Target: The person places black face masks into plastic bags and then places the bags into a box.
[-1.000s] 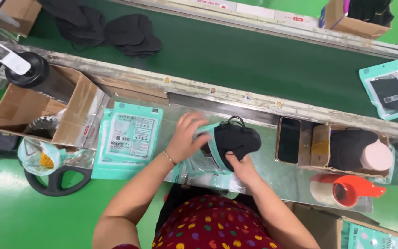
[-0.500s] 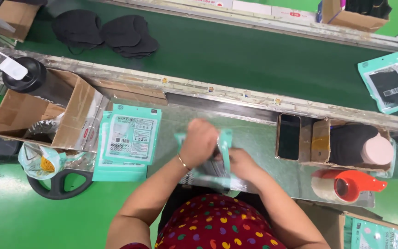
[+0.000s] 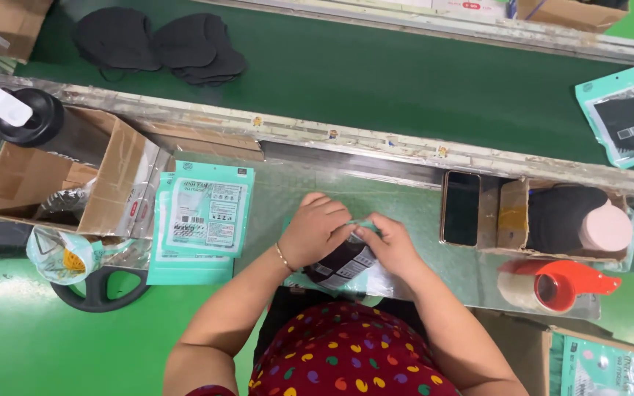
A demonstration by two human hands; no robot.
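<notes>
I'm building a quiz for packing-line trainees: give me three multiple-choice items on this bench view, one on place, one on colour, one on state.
1. Where is the stack of teal pouches?
A. Beside the person's left hand
B. On the conveyor belt
C. Under the tape dispenser

2. What colour is the tape dispenser's handle?
A. Blue
B. Orange-red
C. White

3. What are both hands doing?
A. Resting apart
B. Pressing together on a pouch with a dark item inside
C. Lifting the cardboard box

Answers: 1 A, the stack lies left of the hands; 2 B, the handle is orange-red; 3 B, left and right hand meet on the pouch.
</notes>
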